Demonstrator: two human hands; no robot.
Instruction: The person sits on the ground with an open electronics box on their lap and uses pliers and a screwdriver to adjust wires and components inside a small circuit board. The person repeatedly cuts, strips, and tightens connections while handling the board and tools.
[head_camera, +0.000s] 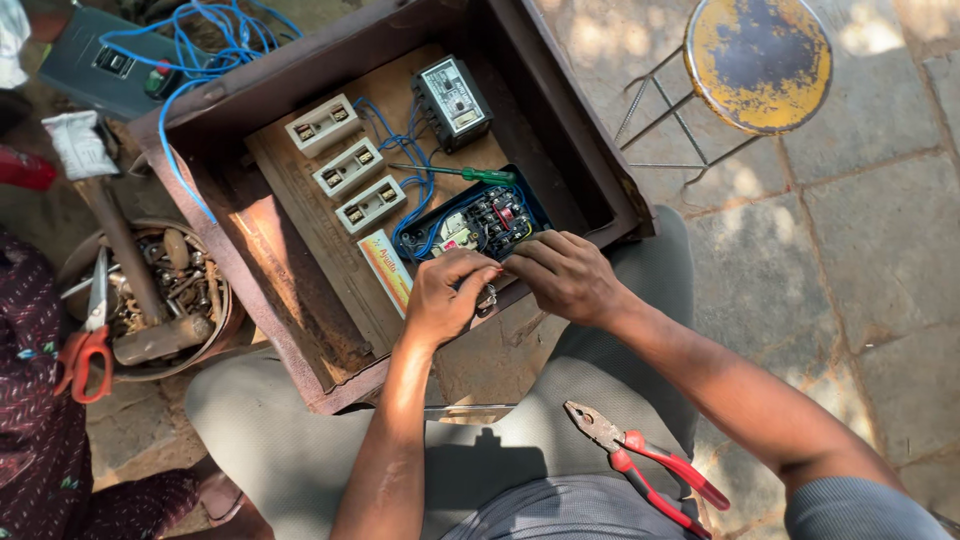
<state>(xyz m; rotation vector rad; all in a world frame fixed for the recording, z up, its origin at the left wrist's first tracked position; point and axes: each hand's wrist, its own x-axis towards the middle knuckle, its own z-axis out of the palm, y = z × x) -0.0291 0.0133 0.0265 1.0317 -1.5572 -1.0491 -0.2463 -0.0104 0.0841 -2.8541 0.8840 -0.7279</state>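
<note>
A rusty metal box (300, 330) lies open in front of me, with a wooden board inside. On the board sit three white fuse holders (347, 167), a black meter unit (452, 102) and a blue starter housing (478, 222) full of blue wires. My left hand (445, 297) and my right hand (562, 275) meet at the near edge of the blue housing, fingers pinched on a small metal part (487, 297). A green-handled screwdriver (462, 173) lies on the board above the housing. Red-handled pliers (645, 465) rest on my right thigh.
A bowl (150, 300) of rusty nuts and bolts holds a hammer and red-handled scissors at the left. Another person's patterned sleeve (30, 400) is at the left edge. A round yellow stool (757, 62) stands at the upper right on the stone paving. Blue cable (205, 45) trails behind the box.
</note>
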